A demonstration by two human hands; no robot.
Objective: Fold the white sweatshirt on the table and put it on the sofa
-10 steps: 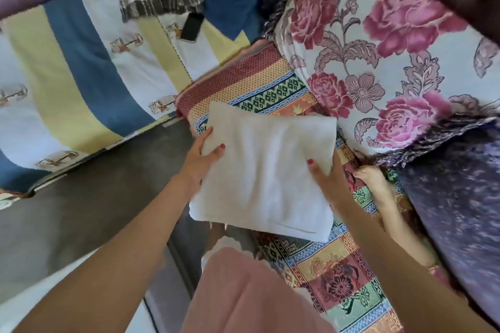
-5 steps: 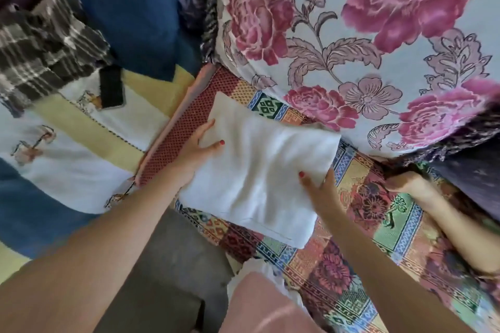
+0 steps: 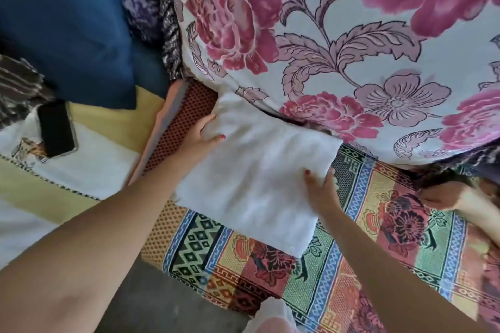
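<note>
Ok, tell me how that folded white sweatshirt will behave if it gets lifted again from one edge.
The folded white sweatshirt is soft cloth, so it would probably droop and start unfolding. It looks light: the left hand and right hand grip it at the sides only. On the woven patterned cover it likely drags, not slides.

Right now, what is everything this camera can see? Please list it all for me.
Folded white sweatshirt: one, white, lying on the patterned cover, far edge against the floral cushion.
Patterned cover: one, multicoloured, under the sweatshirt.
Floral cushion: one, pale with pink roses, top right.
Blue fabric: one, dark blue, top left.
Striped cloth: one, yellow and white, left.
Phone: one, black, on the striped cloth.
Another person's hand: one, right edge.
Left hand: on the sweatshirt's left edge.
Right hand: on its right edge.
</note>
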